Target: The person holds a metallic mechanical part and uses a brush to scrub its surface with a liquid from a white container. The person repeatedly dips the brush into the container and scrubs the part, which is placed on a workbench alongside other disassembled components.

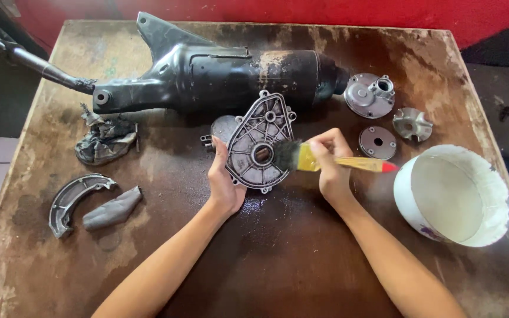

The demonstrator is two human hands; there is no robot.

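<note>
Brushing a ribbed metal cover [258,143] held tilted upright on the stained table [278,259].
Left hand [224,182] grips its edge; right hand [330,168] closed on paintbrush [325,160]. Risk: wet tabletop lets cover slip onto loose parts.

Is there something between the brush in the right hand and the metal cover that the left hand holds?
Nothing visible does. The right hand holds the paintbrush, and its bristles already meet the ribbed metal cover, which the left hand props up on the table.
</note>
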